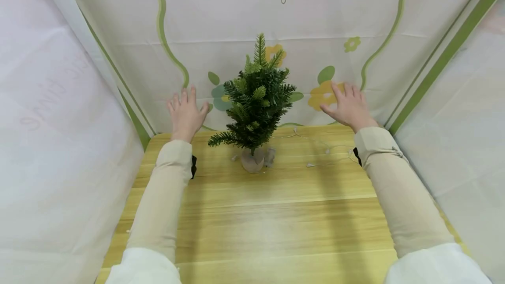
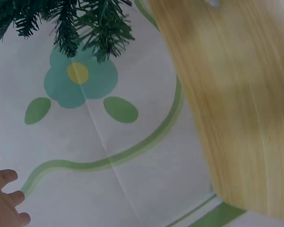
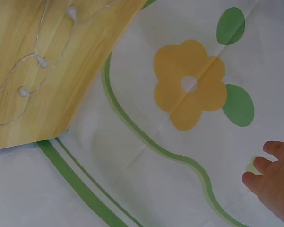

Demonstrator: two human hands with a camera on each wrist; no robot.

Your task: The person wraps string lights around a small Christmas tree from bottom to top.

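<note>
A small artificial pine tree (image 1: 258, 100) stands upright on a round pale base (image 1: 252, 161) near the back of the wooden table. To its left, my left hand (image 1: 184, 115) reaches past the back edge with fingers spread, holding nothing. My right hand (image 1: 349, 106) is likewise spread and bare, off to the tree's right in front of a printed yellow flower. A thin string of lights (image 1: 327, 150) trails over the table from the base toward the right arm; its small clear bulbs (image 3: 42, 62) show in the right wrist view. Against the base sits a small clear object (image 1: 270, 157).
White fabric (image 1: 244, 16) with green lines and printed flowers hangs behind the table. More white fabric closes in the left side (image 1: 59, 143) and the right side (image 1: 465, 122). The wooden tabletop (image 1: 268, 227) stretches forward between my arms.
</note>
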